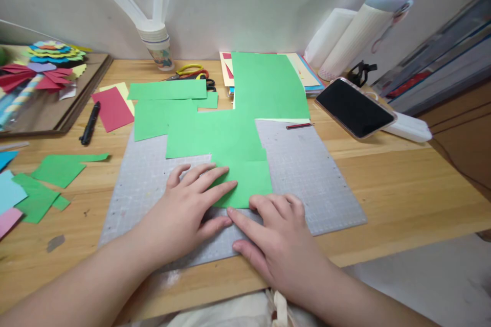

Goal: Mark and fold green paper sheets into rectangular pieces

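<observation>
A small green paper piece (251,179) lies on the grey cutting mat (310,173), close to its front edge. My left hand (195,194) rests on the left side of this piece, its fingers spread and extended. At the lower edge of the paper is my right hand (278,227), its index finger stretched along the edge and the other fingers curled. The fingertips of both hands nearly meet there. Beyond them, more green paper (215,133) lies in overlapping pieces, and a large green sheet (270,84) covers part of a paper stack.
Scissors (187,72) lie behind the paper. A paper cup (157,46) with clear straws stands by the wall. At right are a propped phone (355,107) and a bottle (356,30). A black pen (90,122) and green scraps (57,169) lie at left.
</observation>
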A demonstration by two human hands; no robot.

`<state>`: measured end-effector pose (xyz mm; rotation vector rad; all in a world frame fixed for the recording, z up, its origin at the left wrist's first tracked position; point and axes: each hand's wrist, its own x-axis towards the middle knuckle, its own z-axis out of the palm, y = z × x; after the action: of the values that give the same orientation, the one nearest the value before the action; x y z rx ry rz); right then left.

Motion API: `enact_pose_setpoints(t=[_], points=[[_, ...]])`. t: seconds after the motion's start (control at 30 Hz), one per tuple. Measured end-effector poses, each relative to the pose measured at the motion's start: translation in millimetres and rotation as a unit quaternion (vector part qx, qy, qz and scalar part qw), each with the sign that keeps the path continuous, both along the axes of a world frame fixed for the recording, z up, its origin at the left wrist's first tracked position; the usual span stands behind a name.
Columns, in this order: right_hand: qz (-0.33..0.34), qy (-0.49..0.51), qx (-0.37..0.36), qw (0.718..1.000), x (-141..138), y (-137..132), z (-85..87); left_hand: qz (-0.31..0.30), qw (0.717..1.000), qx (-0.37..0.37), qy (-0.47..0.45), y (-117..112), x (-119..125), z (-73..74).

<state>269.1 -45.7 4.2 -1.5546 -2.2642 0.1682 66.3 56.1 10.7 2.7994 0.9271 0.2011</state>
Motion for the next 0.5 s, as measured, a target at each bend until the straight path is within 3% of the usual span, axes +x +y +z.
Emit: enact_pose_setpoints(t=[0.33,0.5], points=[[0.04,-0.035,-0.079,0.995,-23.8,22.1,13.2,0.01,1.0,-0.02,-0.003,5.4,-5.5,0.8],[0.023,-0.018,-0.105,0.994,-24.8,20.3,12.5,0.015,1.0,-0.025,-0.004,4.4,-5.0,1.1]])
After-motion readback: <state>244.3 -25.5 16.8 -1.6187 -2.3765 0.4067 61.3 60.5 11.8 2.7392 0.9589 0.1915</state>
